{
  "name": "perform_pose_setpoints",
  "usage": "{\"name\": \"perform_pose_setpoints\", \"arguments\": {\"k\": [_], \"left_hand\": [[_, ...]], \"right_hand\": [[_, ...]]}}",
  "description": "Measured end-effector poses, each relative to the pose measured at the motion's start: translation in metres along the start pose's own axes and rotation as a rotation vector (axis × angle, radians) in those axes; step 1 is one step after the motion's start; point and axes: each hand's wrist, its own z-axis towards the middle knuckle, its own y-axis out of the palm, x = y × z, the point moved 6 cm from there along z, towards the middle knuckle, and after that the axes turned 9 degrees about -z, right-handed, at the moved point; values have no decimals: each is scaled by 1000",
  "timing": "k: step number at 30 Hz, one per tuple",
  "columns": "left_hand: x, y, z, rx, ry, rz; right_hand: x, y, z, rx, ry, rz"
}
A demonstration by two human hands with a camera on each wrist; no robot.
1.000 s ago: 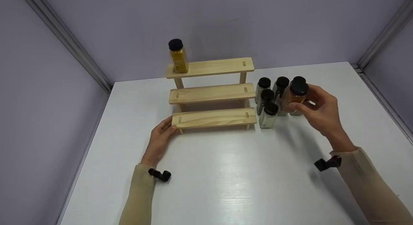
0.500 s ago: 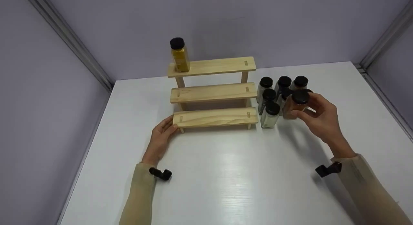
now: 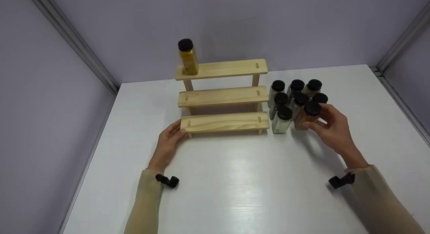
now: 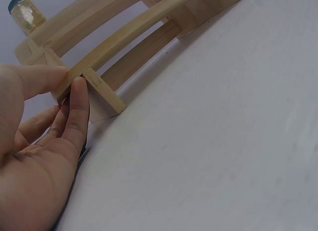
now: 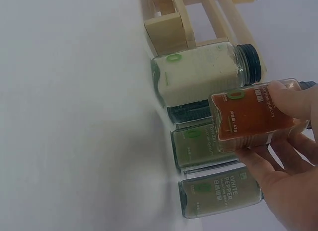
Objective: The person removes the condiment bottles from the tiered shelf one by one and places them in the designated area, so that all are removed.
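Note:
My right hand (image 3: 334, 131) holds a square glass spice jar (image 5: 251, 114) of reddish-orange powder with a black cap, thumb on one side and fingers on the other. In the right wrist view it overlaps a jar labelled white pepper (image 5: 221, 192) and a jar of pale powder (image 5: 198, 74). My left hand (image 3: 165, 145) grips the left end of a three-step wooden rack (image 3: 225, 123). In the left wrist view, the thumb lies on top of the lowest step and the fingertips (image 4: 78, 87) are beneath it. A jar of yellow powder (image 3: 189, 62) stands at the left of the top step.
Several black-capped spice jars (image 3: 281, 125) stand close together just right of the rack. The white tabletop (image 3: 215, 180) extends in front. Behind it rises a pale wall (image 3: 228, 32), with metal frame posts (image 3: 74, 39) at the corners.
My right hand has brought the reddish jar down and toward me, to the front of the jar group, uncovering jars behind it. The left hand keeps its grip on the rack.

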Motion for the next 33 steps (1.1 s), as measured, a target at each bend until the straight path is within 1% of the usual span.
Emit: {"name": "perform_pose_setpoints", "arguments": {"k": [2, 5, 10, 18, 23, 30, 33], "left_hand": [[0, 0, 0, 0, 2, 2], [0, 0, 0, -6, 7, 14], [-1, -1, 0, -10, -4, 23], [-1, 0, -1, -22, -3, -20], [0, 1, -1, -15, -6, -16], [0, 0, 0, -4, -8, 21], [0, -1, -1, -2, -5, 23]], "right_hand": [[3, 0, -1, -7, 2, 3], [6, 1, -2, -21, 2, -23], [12, 4, -3, -44, 14, -64], [20, 10, -3, -87, 18, -45], [22, 13, -3, -106, 17, -59], [24, 15, -4, -111, 29, -71], [25, 15, -4, -112, 31, -77]]}}
